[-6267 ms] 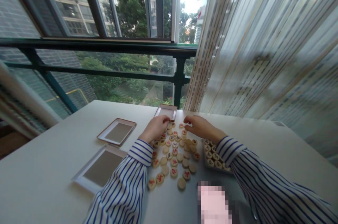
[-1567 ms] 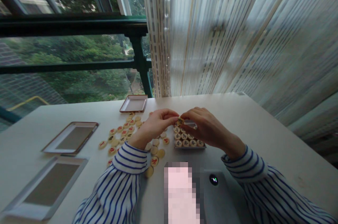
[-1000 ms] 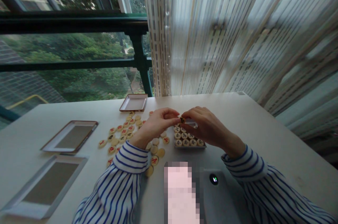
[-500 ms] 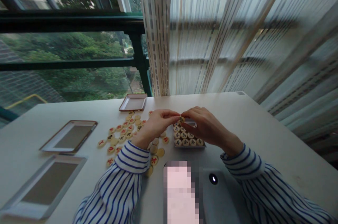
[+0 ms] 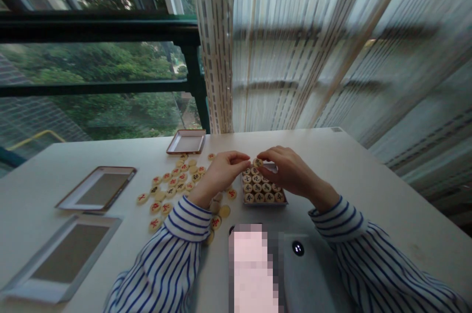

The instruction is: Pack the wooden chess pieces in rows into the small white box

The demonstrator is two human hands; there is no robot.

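Between the thumb and fingertips of my right hand [image 5: 291, 169] is a round Chinese chess piece [image 5: 257, 162] with a dark character. It is held above the far part of a small box [image 5: 264, 204], where several dark-marked pieces [image 5: 259, 197] lie in rows, characters up. My left hand [image 5: 223, 172] is just left of it, fingertips pinched together and apart from the piece; I see nothing between them. Under and beside my left wrist, loose chess pieces [image 5: 172, 181] are scattered on the table, many with red characters, some blank side up. My left forearm hides some of them.
A small open lid or tray [image 5: 186, 152] lies at the table's far edge. Two larger shallow trays, one brown-rimmed [image 5: 133, 175] and one pale [image 5: 70, 295], lie at the left. Near me are a blurred-out phone-like object [image 5: 252, 268] and a grey device [image 5: 306, 278] with a display.
Both hands were touching the chess piece at the fingertips. My right hand now holds it alone, slightly farther right and higher, and my left fingertips have come off it.
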